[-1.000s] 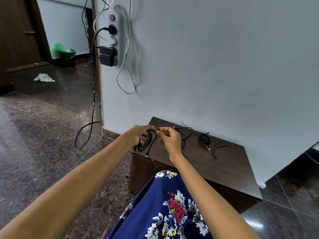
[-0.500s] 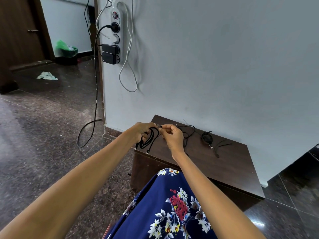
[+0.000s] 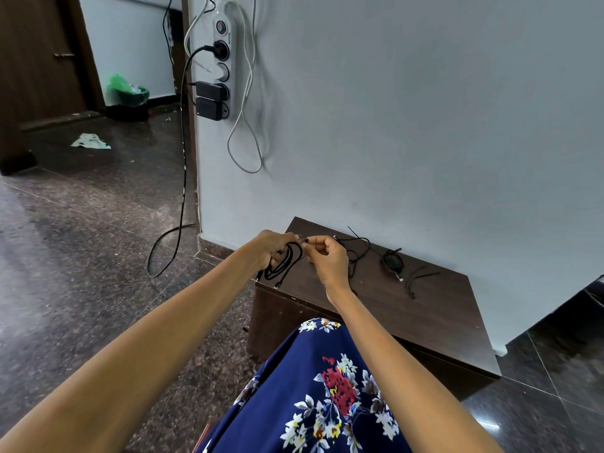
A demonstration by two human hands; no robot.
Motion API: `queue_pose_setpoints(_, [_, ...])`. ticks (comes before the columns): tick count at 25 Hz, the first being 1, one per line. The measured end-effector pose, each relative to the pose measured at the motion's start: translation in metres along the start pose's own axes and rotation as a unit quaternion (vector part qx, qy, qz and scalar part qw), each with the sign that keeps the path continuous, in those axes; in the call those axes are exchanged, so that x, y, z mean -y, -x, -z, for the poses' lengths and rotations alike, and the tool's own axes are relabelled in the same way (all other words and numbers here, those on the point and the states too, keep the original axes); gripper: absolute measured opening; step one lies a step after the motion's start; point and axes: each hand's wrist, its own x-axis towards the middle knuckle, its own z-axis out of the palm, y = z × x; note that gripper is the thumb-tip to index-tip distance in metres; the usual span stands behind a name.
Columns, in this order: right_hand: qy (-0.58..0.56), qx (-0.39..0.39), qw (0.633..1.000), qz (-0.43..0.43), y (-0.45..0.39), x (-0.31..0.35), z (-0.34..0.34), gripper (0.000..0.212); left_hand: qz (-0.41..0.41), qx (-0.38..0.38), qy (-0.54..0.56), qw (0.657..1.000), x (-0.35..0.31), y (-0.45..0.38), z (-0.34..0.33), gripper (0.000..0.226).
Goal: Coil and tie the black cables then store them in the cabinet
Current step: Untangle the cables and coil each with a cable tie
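Note:
My left hand (image 3: 273, 248) grips a coiled black cable (image 3: 283, 264) whose loops hang below the fingers, over the left end of a low dark wooden cabinet (image 3: 434, 308). My right hand (image 3: 327, 256) pinches a thin tie at the top of that coil, right beside the left hand. On the cabinet top lie a loose black cable (image 3: 358, 251), a small coiled black cable (image 3: 393, 261) and thin black ties (image 3: 416, 279).
A grey wall rises behind the cabinet, with a power strip (image 3: 222, 60) holding plugs and a hanging white cord (image 3: 245, 135). A black cord (image 3: 178, 223) trails onto the dark floor at left. A green bag (image 3: 125, 91) and a wooden door sit far left.
Both hands stay together on the coil with only small finger movements. The view has shifted slightly, so the cabinet and wall sit a little differently in the frame.

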Motion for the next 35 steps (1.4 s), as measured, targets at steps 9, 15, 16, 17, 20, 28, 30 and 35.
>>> queue_pose_setpoints(9, [0.031, -0.002, 0.999, 0.007, 0.0, 0.0, -0.001, 0.011, 0.006, 0.01, -0.006, 1.0, 0.0, 0.0, -0.003, 0.019])
queue_pose_setpoints(15, [0.077, -0.001, 0.995, 0.058, 0.001, 0.002, 0.013, 0.011, 0.027, 0.059, 0.029, 0.997, 0.003, 0.003, -0.008, 0.01])
queue_pose_setpoints(16, [0.078, -0.003, 0.995, 0.066, 0.001, 0.003, 0.016, 0.008, 0.031, 0.073, 0.036, 0.996, 0.004, 0.003, -0.009, 0.009])
queue_pose_setpoints(17, [0.086, 0.004, 0.993, 0.075, 0.0, 0.004, 0.018, 0.005, 0.034, 0.083, 0.04, 0.995, 0.004, 0.003, -0.009, 0.009])
queue_pose_setpoints(20, [0.142, 0.024, 0.987, 0.076, -0.005, 0.007, 0.026, 0.005, 0.036, 0.123, 0.046, 0.991, 0.004, 0.002, -0.012, 0.02])
queue_pose_setpoints(28, [0.21, 0.063, 0.976, -0.011, -0.016, 0.02, 0.016, 0.012, 0.045, 0.138, 0.065, 0.987, 0.002, 0.005, -0.009, 0.029])
queue_pose_setpoints(30, [0.228, 0.071, 0.971, -0.015, -0.019, 0.025, 0.013, 0.012, 0.057, 0.136, 0.067, 0.987, 0.001, 0.006, -0.005, 0.029])
queue_pose_setpoints(35, [0.278, -0.023, 0.959, -0.049, -0.034, 0.038, 0.022, 0.016, 0.056, 0.189, 0.05, 0.979, -0.005, 0.007, 0.008, 0.019])
